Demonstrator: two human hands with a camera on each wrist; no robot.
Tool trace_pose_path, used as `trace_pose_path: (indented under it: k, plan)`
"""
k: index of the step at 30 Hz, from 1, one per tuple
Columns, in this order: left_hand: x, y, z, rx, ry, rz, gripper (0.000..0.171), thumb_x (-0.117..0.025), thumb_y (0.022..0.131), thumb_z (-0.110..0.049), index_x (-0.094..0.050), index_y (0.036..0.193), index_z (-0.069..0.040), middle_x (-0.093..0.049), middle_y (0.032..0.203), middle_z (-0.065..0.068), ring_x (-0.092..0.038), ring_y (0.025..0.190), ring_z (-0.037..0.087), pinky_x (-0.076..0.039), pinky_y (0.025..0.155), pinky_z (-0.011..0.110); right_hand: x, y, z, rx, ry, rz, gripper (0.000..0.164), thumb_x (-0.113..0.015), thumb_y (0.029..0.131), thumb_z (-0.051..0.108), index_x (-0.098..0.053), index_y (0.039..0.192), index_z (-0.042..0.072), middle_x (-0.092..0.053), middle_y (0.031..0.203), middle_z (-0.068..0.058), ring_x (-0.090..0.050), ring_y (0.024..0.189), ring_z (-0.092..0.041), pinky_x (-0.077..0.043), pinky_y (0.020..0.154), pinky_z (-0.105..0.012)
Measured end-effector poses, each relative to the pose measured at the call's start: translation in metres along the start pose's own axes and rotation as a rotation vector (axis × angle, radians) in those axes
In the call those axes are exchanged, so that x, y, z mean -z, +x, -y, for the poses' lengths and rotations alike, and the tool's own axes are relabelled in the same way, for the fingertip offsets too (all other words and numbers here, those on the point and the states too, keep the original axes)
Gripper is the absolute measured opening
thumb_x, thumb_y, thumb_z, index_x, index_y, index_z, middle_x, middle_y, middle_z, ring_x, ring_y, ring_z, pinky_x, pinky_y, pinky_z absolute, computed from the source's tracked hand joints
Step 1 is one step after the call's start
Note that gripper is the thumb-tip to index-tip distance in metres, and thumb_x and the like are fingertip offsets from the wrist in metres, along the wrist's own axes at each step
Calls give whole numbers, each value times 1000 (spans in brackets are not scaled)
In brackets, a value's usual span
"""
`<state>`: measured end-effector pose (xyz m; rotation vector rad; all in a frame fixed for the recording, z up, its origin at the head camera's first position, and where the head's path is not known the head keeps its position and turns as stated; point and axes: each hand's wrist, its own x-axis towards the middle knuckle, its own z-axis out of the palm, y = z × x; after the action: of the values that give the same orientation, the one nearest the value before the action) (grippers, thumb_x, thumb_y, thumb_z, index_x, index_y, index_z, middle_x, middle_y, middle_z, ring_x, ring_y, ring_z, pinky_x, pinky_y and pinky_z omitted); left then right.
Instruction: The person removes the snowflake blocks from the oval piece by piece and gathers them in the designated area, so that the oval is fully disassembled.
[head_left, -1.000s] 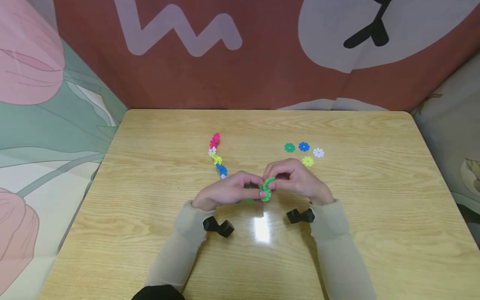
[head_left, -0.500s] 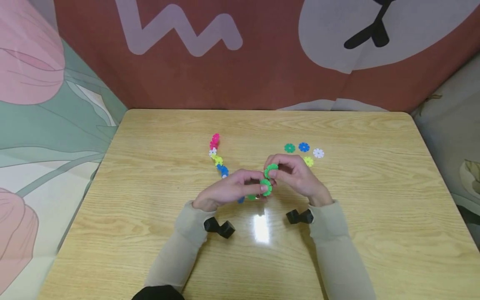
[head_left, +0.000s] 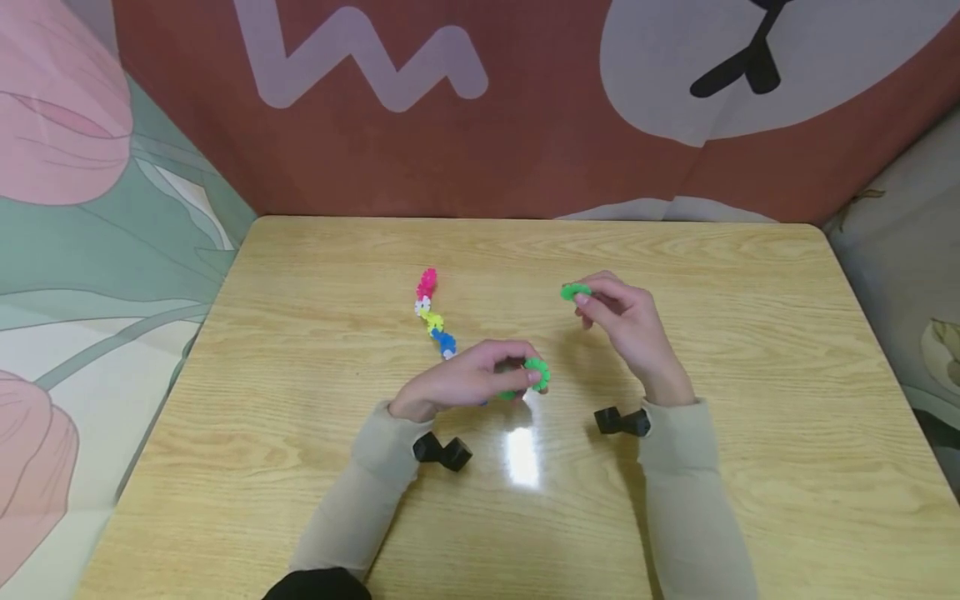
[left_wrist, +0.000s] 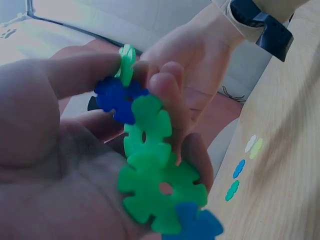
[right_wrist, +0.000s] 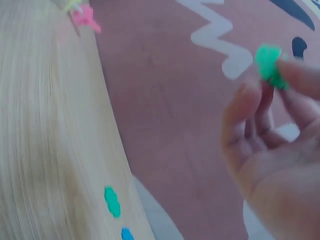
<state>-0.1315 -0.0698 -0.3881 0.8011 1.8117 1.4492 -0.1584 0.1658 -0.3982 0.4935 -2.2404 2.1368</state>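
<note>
I see that the left hand point(head_left: 471, 375) pinches; the right hand point(head_left: 632, 328), ahead of it and to its right, pinches also.

A pale wood-grain surface point(head_left: 787, 350) with rounded far corners spreads across the head view, a bright patch of glare point(head_left: 522, 457) on it. Behind stands a brick-red backdrop point(head_left: 540, 167) bearing a pale zigzag point(head_left: 393, 90) and a large pale shape point(head_left: 832, 58) with black strokes point(head_left: 750, 62). Large pink flowers point(head_left: 60, 158) pattern the green-and-white covering point(head_left: 75, 254) at the left; a greyish covering point(head_left: 892, 250) lines the right
</note>
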Motion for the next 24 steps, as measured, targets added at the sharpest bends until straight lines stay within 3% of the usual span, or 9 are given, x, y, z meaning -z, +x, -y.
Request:
trace_pose_path:
  k: [5,9,14,19,24]
  plan:
    - [0,1,0,20,2,22,11,-55,98,-12,-60,105,-5,-60,99,4,-56,91,18,-49,82,27,10,3,-4,-126,-186,-156,23,-65,93,12,-67,108,-4,-64,86,3,-58,72,-8,-49,60,-21]
    - [0,1,-1,35,-8,24,12,-56,96,-7,-59,108,-4,-61,103,6,-57,99,26,-49,86,26,11,5,-11,-262,-224,-201,29,-70,88,15,-64,110,-3,-63,82,10,-60,71,-7,-51,62,-25]
    - [0,1,-2,25,19,43,18,-57,94,-2,-59,111,-3,-62,105,10,-56,96,16,-47,87,24,5,8,-25,-390,-297,-175,26,-70,88,16,-65,105,-4,-65,78,7,-66,71,-13,-53,61,-26]
    - [0,0,0,-3,19,59,16,-56,95,-5,-60,111,-3,-60,100,4,-53,90,9,-47,84,23,-1,10,-36,-408,-434,-133,22,-67,89,15,-67,101,-3,-69,83,-8,-65,71,-14,-49,59,-22]
    - [0,1,3,-48,15,89,21,-57,96,-7,-61,116,-3,-62,98,9,-56,89,15,-48,82,23,-3,12,-41,-432,-513,-117,22,-66,91,19,-68,102,0,-68,87,-13,-62,72,-19,-46,60,-22]
